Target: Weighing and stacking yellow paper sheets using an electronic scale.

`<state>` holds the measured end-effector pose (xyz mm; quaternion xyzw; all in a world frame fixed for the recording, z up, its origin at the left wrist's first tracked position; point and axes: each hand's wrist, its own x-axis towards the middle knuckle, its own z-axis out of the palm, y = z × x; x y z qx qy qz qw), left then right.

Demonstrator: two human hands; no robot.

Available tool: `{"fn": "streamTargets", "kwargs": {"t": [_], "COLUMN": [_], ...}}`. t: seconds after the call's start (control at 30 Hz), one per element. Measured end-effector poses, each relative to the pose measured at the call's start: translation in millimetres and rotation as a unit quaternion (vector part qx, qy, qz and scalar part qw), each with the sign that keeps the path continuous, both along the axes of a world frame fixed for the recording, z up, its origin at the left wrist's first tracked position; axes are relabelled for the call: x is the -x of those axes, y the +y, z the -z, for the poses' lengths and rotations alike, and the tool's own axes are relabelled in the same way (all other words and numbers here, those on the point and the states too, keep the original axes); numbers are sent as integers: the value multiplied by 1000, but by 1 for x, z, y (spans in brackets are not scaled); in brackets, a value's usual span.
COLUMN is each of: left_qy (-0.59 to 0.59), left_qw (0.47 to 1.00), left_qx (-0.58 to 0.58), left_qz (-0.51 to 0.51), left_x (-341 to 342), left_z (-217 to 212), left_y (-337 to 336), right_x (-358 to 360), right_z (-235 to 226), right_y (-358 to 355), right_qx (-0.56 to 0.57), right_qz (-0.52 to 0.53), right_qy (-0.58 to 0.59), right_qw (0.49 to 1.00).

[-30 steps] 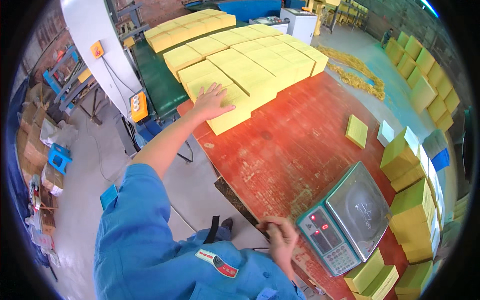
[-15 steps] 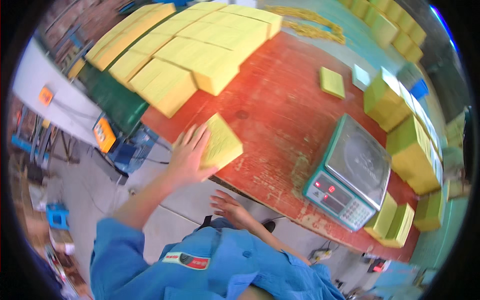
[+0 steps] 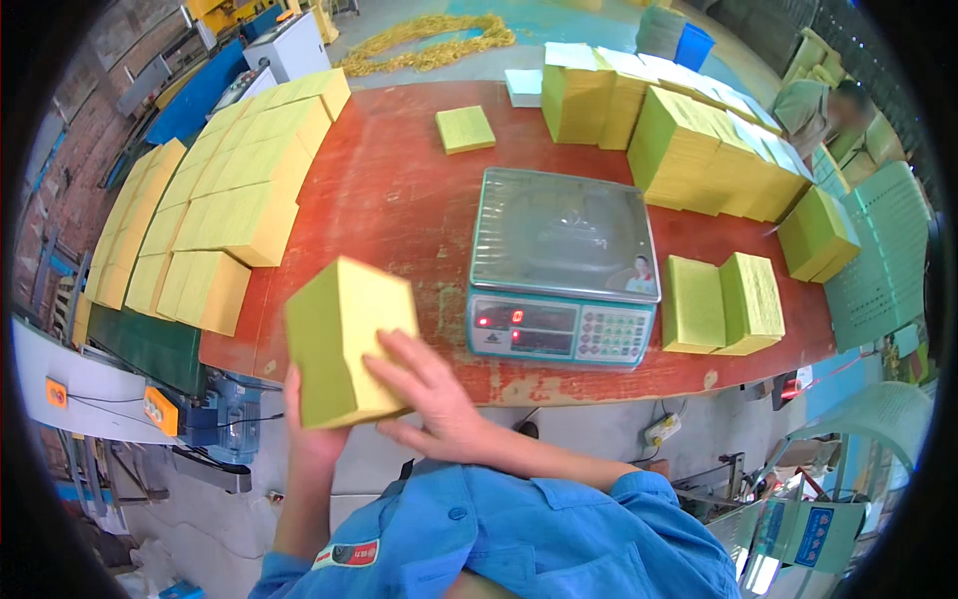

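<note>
A thick stack of yellow paper (image 3: 369, 334) is tilted up off the near left part of the red table (image 3: 379, 200). My left hand (image 3: 311, 439) grips its lower left side, with most of the fingers hidden by the block. The fingers of my right hand (image 3: 429, 399) press against its right face, thumb near the lower edge. To the right of both hands stands a teal digital scale (image 3: 564, 270) with nothing on its steel pan and a lit red display. A thin yellow paper pad (image 3: 465, 130) lies flat beyond it.
Rows of yellow paper blocks (image 3: 235, 215) line the table's left end. Taller paper stacks (image 3: 689, 165) and two blocks (image 3: 723, 304) stand right of the scale. A pale blue pad (image 3: 523, 88) sits at the far edge. Another person (image 3: 803, 110) is at the far right.
The paper stack has been lifted and tipped up from the table's edge. My right hand has come up onto it, and my left hand has shifted to its lower left side. The view has swung right.
</note>
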<state>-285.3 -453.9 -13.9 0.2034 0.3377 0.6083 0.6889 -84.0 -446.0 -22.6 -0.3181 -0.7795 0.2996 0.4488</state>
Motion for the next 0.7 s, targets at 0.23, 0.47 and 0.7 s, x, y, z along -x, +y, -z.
{"fn": "streamTargets", "kwargs": {"t": [0.23, 0.47, 0.7], "left_qy": [-193, -207, 225], "left_qw": [951, 958, 927], "left_qx": [-107, 31, -34], "left_qz": [215, 196, 298], "left_x": [-194, -280, -113], "left_z": [-45, -16, 5], "left_y": [112, 142, 157], "right_x": [-148, -228, -199], "right_z": [-80, -75, -67], "right_y": [55, 118, 102], "right_qx": [-196, -59, -136], "right_qz": [264, 257, 252], "right_qy": [-154, -193, -380], "right_qw": [932, 945, 880]}}
